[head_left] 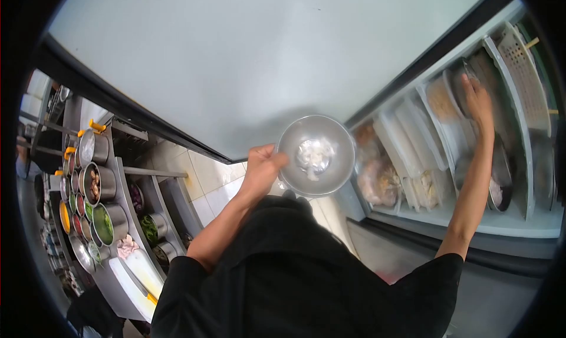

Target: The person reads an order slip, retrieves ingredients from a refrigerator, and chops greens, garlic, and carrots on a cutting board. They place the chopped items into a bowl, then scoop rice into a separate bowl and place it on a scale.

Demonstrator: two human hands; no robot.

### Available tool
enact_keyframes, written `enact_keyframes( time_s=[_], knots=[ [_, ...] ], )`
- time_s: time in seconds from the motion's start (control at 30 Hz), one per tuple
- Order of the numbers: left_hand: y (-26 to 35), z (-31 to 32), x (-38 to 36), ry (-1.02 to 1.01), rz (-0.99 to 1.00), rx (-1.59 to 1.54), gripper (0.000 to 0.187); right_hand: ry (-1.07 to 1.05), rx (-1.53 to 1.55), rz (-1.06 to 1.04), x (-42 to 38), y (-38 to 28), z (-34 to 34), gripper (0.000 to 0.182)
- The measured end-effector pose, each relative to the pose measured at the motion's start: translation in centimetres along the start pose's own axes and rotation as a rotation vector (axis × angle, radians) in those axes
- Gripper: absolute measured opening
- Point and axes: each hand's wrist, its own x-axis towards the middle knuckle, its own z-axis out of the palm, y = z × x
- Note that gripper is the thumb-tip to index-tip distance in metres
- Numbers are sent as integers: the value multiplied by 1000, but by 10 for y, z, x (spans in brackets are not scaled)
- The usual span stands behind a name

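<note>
Holding: our left hand (261, 166) grips the rim of a steel bowl (316, 155), thumb over the edge and fingers curled beneath, out in front of our chest.
Bowl contents: we see a small white lump (313, 156) in the bottom of the bowl; what it is we cannot tell.
Reaching: our right hand (477, 102) stretches into the open fridge (519, 220), fingers spread and laid on a clear lidded container (457, 90) on the shelf; we cannot tell whether it grips it.
Fridge shelf: white tubs (413, 137) stand in a row beside that container, with bagged food (377, 179) at the near end and a white perforated tray (525, 78) at the far end.
Door: the fridge door (236, 55) swings wide between the bowl and the counter.
Counter: on our left the counter (127, 291) carries round steel pots (97, 182) of chopped ingredients, some green, and a white cutting board (141, 273) close to us.
Sleeves: we wear a black top (295, 279), arms bare from the upper arm.
</note>
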Motion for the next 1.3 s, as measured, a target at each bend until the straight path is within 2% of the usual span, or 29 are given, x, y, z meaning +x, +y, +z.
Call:
enact_keyframes(
  time_s=[0.17, 0.27, 0.37, 0.47, 0.57, 0.67, 0.77, 0.83, 0.9, 0.93, 0.97, 1.03, 1.13, 1.27, 1.3],
  knots=[
    [-2, -4, 0, 15, 13, -15, 8, 89, -104, 20, 13, 12, 7, 91],
    [0, -4, -1, 10, -6, -14, 11, 98, 149, 196, 14, 9, -2, 97],
    [-5, -3, 1, -7, -23, -32, 13, 177, 171, 330, 29, 22, -5, 90],
    [-2, 3, 4, -5, -68, -76, 9, 491, 109, 269, 34, 29, -2, 86],
    [-3, 5, 6, -10, -122, -98, 7, 612, 277, 336, 15, 5, -13, 68],
    [-5, 6, 11, -9, -145, -76, 7, 793, 729, 124, -4, -13, -16, 50],
    [-3, 11, 12, -20, -158, -57, 7, 609, 1162, 284, -48, -52, -14, 33],
    [-1, 12, 11, -28, -154, -40, 7, 395, 1184, 163, -106, -119, 6, 30],
    [-2, 11, 11, -23, -137, -13, 7, 74, 1152, -58, -159, -150, 57, 25],
    [2, 9, 8, -32, -135, 13, 8, -205, 1138, -14, -178, -182, 58, 27],
    [9, 4, 2, -36, -133, 39, 9, -409, 1131, -57, -190, -196, 77, 29],
    [9, -9, -7, 2, -115, 82, 10, -644, 1016, -83, -203, -226, 80, 28],
    [13, -37, -30, 106, -74, 53, 12, -602, 1106, -123, -207, -256, 96, 27],
    [10, -91, -61, 244, -59, 11, 9, -761, 1345, 7, -223, -320, 113, 29],
    [7, -107, -71, 283, -47, -19, 9, -741, 1317, -73, -231, -340, 119, 29]
  ],
)
